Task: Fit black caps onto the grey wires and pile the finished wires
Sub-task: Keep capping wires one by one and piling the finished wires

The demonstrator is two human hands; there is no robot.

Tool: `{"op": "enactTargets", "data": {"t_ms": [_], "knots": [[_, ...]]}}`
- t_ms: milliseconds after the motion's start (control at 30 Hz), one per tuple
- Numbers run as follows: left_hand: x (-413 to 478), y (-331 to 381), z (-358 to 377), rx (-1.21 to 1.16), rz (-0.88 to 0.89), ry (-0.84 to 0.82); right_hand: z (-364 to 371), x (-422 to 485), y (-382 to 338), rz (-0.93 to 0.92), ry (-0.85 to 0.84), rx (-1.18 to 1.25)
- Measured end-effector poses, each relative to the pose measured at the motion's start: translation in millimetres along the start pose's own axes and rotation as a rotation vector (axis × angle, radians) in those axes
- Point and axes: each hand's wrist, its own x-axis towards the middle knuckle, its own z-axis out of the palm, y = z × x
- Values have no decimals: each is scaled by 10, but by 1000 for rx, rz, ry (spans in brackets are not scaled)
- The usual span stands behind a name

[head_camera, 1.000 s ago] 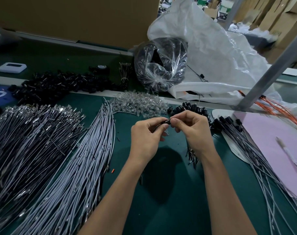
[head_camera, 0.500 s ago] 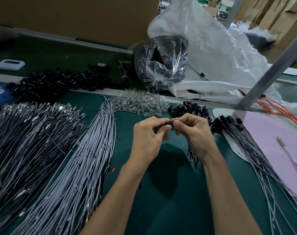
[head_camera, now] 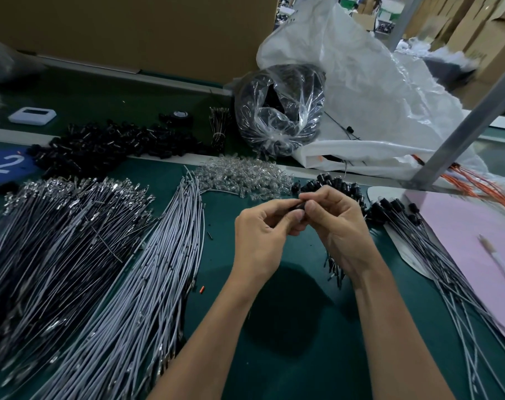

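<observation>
L hand (head_camera: 260, 236) & R hand (head_camera: 342, 230), fingers curled, both pinch small black plastic cap (head_camera: 299, 205) over dark green mat (head_camera: 216, 264).

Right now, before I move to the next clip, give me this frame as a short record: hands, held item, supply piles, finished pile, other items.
hands: left hand and right hand both pinch one black cap between them
below right hand: dark wire ends hang down
supply: grey wires left of the hands; loose caps heap far left
finished: capped wires at right, beside and partly over the pink sheet
other: clear parts heap; pen on the sheet
surface: green table
</observation>
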Motion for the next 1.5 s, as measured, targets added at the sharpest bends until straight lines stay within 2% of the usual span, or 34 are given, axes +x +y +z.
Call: {"op": "enactTargets", "data": {"t_ms": [167,267,300,367,467,600,667,767,867,967,1100,1167,1267,1500], "knots": [[-15,99,28,-153,-69,-62,7,-28,-136,-50,-10,35],[-9,131,7,-146,-99,33,-161,-66,-373,-43,116,230],[0,138,-9,-151,-104,78,-243,-74,-476,-50,168,229],[15,149,-40,-170,-125,156,-397,-59,-694,-54,232,48],[25,149,-48,-177,-150,205,-554,70,-861,26,255,-493],[-3,126,12,-84,-126,207,-597,277,-711,150,371,-1130],[-32,111,35,-20,-49,240,-468,267,-575,72,405,-1269],[-26,145,56,266,64,291,-123,189,-290,-96,365,-1152],[67,296,-45,676,141,399,267,140,25,-125,317,-1047],[214,435,-386,977,8,446,518,96,235,-93,279,-968],[214,502,-809,1432,-280,230,606,40,345,-113,246,-973],[160,475,-840,1521,-341,157,606,29,367,-106,244,-977],[132,414,-825,1606,-324,152,617,9,420,-88,223,-989],[176,422,-795,1543,-316,118,621,-5,477,-92,193,-977]]}}
